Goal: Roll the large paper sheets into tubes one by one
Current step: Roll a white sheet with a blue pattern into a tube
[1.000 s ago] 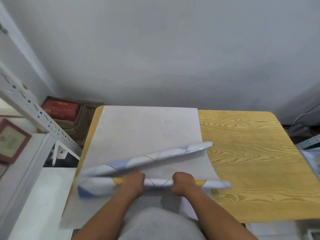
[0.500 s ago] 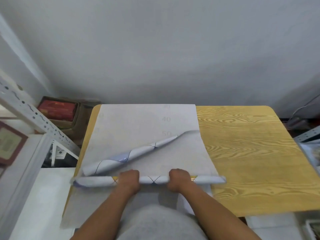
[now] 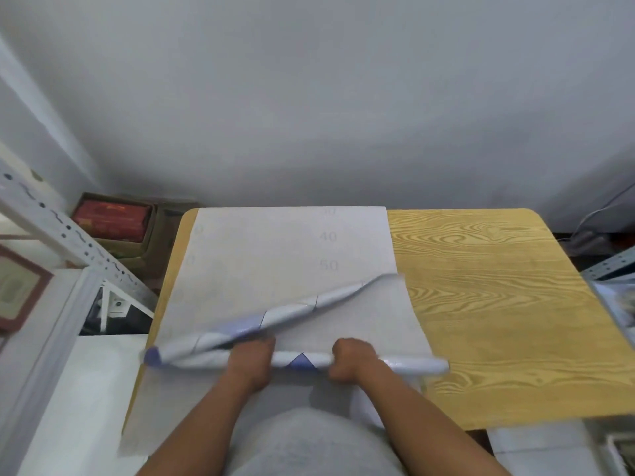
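Note:
A large pale grey paper sheet (image 3: 275, 255) with faint numbers lies flat on the left half of the wooden table (image 3: 498, 304). A paper tube (image 3: 302, 361) with blue and white patches lies across the sheet's near part. My left hand (image 3: 252, 360) and my right hand (image 3: 350, 360) both grip this tube, fingers curled over it. A second, looser roll of paper (image 3: 309, 304) runs diagonally from the tube's left end up to the sheet's right edge.
A white perforated metal shelf post (image 3: 68, 235) stands at the left, with a cardboard box holding a red package (image 3: 113, 218) behind it. A framed picture (image 3: 20, 286) leans at the far left. A grey wall rises just behind the table. Cables lie at the far right.
The diagonal roll has swung closer to the tube in my hands, and its left end now meets the tube's left end. Both hands keep their grip and have turned the tube.

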